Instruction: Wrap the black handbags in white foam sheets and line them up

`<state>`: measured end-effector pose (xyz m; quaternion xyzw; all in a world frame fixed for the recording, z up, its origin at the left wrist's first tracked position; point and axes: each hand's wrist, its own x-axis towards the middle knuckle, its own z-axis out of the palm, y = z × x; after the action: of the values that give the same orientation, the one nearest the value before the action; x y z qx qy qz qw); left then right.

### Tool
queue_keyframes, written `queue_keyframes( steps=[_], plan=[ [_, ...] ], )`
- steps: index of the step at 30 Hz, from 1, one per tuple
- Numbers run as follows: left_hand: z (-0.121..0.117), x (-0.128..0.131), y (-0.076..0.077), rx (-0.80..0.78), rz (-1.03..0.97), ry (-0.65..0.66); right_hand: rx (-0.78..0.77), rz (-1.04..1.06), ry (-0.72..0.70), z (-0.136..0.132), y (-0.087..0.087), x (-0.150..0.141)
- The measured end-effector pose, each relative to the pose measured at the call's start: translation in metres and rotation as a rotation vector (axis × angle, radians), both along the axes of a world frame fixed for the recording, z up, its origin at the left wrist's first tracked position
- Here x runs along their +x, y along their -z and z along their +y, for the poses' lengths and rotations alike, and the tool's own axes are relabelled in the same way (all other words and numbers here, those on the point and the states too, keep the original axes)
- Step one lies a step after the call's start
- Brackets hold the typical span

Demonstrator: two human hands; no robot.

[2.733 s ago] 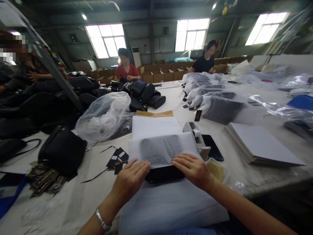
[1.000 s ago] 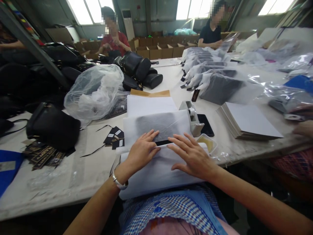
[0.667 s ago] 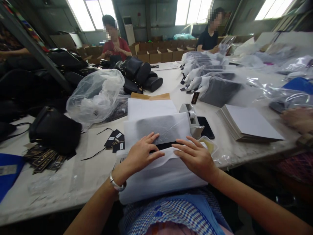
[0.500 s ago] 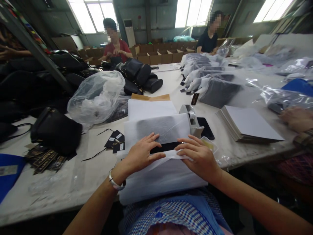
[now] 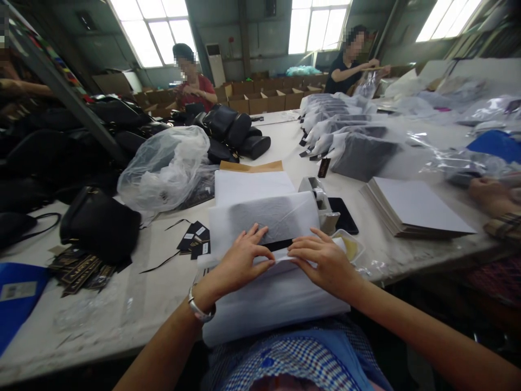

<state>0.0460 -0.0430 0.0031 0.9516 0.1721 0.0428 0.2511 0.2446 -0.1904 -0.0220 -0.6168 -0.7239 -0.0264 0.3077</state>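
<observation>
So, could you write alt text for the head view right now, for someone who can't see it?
A person's left hand and right hand touch thin white paper partly covering a black item on a worktable. Black bags lie to the left; a tape dispenser stands beyond the right hand.

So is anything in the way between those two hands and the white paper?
No, nothing visible: the left hand and right hand both touch the white paper directly. The tape dispenser stands beyond the right hand, not between it and the paper.
</observation>
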Motion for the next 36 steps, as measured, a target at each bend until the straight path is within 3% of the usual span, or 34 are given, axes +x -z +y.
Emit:
queue_keyframes(
  steps=[5,18,26,36],
  plan=[
    [0.002,0.000,0.001,-0.006,-0.028,0.007,0.036,0.027,-0.029,-0.004,0.001,0.000],
    [-0.006,0.003,0.007,0.040,-0.019,-0.036,-0.007,0.066,0.069,0.014,0.003,0.001],
    [0.000,0.005,0.015,0.073,-0.081,-0.063,0.026,-0.119,0.021,0.007,-0.006,-0.001],
    [0.003,0.007,0.012,0.014,-0.137,-0.094,0.089,-0.152,-0.074,0.011,-0.010,-0.007]
  ],
)
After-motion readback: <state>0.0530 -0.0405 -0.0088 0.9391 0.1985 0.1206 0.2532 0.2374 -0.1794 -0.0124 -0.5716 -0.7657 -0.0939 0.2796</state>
